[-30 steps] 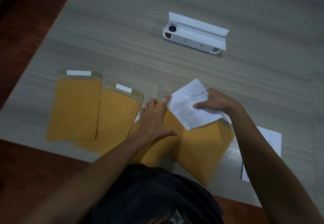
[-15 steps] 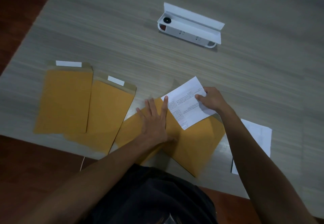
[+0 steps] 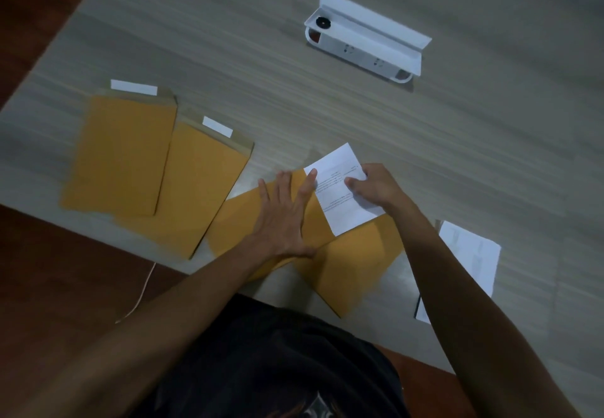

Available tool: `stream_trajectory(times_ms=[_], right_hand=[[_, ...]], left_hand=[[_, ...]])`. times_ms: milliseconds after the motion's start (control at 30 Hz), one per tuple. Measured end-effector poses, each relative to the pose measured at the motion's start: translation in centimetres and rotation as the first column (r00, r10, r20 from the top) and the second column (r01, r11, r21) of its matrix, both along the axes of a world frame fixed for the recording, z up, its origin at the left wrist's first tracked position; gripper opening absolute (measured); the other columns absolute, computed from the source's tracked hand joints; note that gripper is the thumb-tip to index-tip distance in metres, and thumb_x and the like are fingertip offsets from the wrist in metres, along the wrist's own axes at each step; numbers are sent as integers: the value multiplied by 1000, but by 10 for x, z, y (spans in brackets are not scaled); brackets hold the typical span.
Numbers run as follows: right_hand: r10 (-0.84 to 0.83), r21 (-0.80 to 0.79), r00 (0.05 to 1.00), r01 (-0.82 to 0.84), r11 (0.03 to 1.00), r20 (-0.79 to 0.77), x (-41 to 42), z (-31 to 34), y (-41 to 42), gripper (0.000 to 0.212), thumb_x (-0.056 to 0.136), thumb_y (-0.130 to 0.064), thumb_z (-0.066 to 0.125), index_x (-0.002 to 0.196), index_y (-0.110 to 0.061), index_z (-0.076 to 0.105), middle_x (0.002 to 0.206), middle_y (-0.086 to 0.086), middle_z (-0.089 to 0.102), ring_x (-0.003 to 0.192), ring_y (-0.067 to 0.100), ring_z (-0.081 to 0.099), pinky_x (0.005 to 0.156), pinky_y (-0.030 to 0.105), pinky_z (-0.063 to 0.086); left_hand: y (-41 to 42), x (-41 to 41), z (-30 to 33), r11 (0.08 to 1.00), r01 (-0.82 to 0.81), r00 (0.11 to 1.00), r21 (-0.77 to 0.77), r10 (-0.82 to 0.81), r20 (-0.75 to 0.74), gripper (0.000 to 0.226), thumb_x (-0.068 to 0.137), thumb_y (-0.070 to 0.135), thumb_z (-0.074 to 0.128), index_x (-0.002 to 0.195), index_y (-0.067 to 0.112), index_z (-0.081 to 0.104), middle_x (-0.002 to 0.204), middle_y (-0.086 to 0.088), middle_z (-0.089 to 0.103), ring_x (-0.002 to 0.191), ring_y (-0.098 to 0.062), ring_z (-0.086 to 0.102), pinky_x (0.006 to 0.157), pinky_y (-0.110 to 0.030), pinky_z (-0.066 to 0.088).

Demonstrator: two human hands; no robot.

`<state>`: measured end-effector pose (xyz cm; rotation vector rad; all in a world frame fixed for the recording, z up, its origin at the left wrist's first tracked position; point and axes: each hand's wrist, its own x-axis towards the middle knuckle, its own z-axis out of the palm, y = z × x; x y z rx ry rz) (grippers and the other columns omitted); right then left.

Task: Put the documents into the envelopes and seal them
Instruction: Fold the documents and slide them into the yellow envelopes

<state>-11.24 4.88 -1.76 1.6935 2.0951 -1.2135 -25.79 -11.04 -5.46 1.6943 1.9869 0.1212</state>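
My right hand pinches a white printed document whose lower part lies over the mouth of a brown envelope. My left hand lies flat, fingers spread, on a second brown envelope that overlaps the first. Two more brown envelopes lie to the left with flaps open and white adhesive strips showing: one at far left, the other partly under it. More white papers lie to the right of my right forearm.
A white oblong box with its lid open stands further back on the grey wood-grain table. The table's near edge runs diagonally; dark red-brown floor lies to the left, with a thin pale cord on it.
The document has slid down toward the envelope under my right hand. My left hand has flattened onto the neighbouring envelope. The camera view has shifted slightly.
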Motion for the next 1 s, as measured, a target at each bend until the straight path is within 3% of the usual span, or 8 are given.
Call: stream_trajectory(times_ms=[67,133,233,333,400,633,900,1000], right_hand=[[37,21,999,-37,999,-2,-3,2,-9,31,95,-28,57,118,-10,67,120,9,68,105,27,64,89,38,51],[44,29,999,-43,999,-23,-2,3,-15,29,95,-28,57,115,-10,67,112,7,69,101,26,64,80,33,48],[-96,136,992,106,985,-80,8,5,-15,20,93,-19,57,107,-10,68,98,1,67,94,18,62,74,21,37],[-183,164,978,197,967,-98,15,5,-13,17,92,-12,55,103,-10,68,102,1,69,91,13,58,70,15,35],[-175,118,981,183,976,-81,15,3,-15,18,93,-11,55,105,-11,68,103,1,68,89,12,56,66,16,37],[-244,-8,961,245,969,-132,16,-2,-18,18,92,-13,60,106,-12,70,104,2,72,92,14,62,74,23,42],[-222,-29,961,221,975,-165,16,4,-25,16,91,-14,61,104,-12,70,98,1,71,89,15,63,69,23,45],[-235,14,959,241,971,-157,19,7,-25,20,87,-17,66,106,-13,68,100,1,72,92,16,66,77,31,53]], left_hand=[[1,2,1,1000,-24,1000,18,24,9,150,42,81,69,151,26,-18,150,-23,18,143,-41,12,112,-70,5],[1,3,2,999,-22,1000,29,22,10,150,42,81,68,151,26,-18,150,-23,18,143,-41,13,112,-70,6],[1,1,4,999,-9,1000,38,9,4,149,41,82,65,151,24,-17,148,-22,17,142,-41,13,111,-72,8],[3,0,9,999,32,999,38,-31,-16,150,39,80,66,150,23,-18,148,-22,17,142,-40,13,110,-71,11],[3,1,8,998,59,998,32,-58,-18,150,40,79,67,150,24,-18,148,-22,16,143,-40,12,110,-71,11],[2,-2,6,995,74,997,66,-74,0,150,38,78,68,150,24,-16,146,-21,20,141,-39,16,110,-70,13],[5,0,6,988,108,994,106,-108,-5,150,38,77,68,152,22,-13,143,-20,24,138,-39,21,109,-68,18],[7,-1,7,988,106,994,111,-106,-3,150,39,78,68,151,23,-15,144,-21,23,139,-39,20,109,-68,17]])
